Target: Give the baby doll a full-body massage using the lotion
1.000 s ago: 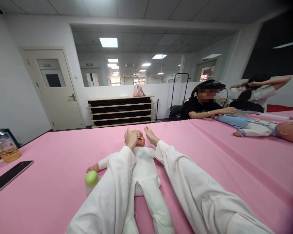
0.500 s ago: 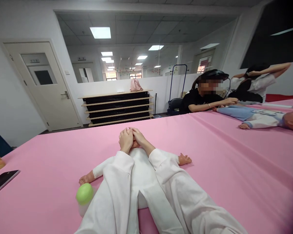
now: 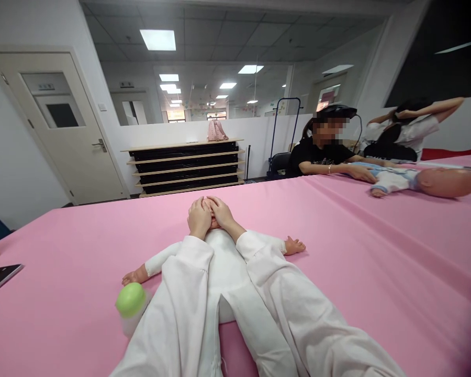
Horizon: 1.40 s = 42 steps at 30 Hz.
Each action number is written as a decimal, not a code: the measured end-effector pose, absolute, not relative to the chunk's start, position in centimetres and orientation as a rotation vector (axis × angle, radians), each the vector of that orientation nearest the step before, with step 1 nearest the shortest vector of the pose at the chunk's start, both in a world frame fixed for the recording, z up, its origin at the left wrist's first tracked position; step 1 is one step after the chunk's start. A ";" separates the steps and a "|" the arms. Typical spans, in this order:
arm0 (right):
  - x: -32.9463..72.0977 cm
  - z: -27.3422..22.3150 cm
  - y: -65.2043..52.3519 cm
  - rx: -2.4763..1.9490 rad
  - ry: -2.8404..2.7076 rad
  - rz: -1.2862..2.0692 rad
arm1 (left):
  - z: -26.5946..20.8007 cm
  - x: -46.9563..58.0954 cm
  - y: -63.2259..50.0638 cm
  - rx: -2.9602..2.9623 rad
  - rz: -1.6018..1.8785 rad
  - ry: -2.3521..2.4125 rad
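Note:
On the pink-covered table a baby doll in a white suit lies on its back, arms spread and head away from me. My left hand is cupped around the left side of its head, and my right hand around the right side. The fingers curve over the top and meet near the forehead. Between my hands only a small part of the doll's face shows. Beside my left forearm stands a bottle with a light green cap, close to the doll's hand. My sleeves partly cover the doll's body.
A phone lies at the table's left edge. Across the table, a person in black handles another doll in blue and white. Behind them sits another person with raised arms. A stacked shelf unit stands beyond the table.
My hands stay on the doll's head, with a slight shift of the fingers. The view has tilted slightly. Across the table, the other doll has shifted left and the person's hands now hold its body.

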State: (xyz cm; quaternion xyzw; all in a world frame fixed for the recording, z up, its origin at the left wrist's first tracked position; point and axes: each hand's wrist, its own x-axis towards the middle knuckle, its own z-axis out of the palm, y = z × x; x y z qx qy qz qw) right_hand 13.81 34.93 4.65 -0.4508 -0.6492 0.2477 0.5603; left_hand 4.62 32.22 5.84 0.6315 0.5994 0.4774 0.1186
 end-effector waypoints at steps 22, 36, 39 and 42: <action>13.9 4.9 33.7 -1.050 -1.482 0.604 | 6.3 4.7 31.3 1.892 1.366 1.781; 14.0 4.6 34.0 -1.010 -1.436 0.630 | 6.2 4.8 31.3 1.890 1.354 1.803; 14.0 4.5 34.0 -1.015 -1.464 0.607 | 6.3 4.8 31.2 1.900 1.349 1.807; 13.9 4.7 34.0 -1.060 -1.455 0.619 | 6.3 4.8 31.3 1.893 1.341 1.808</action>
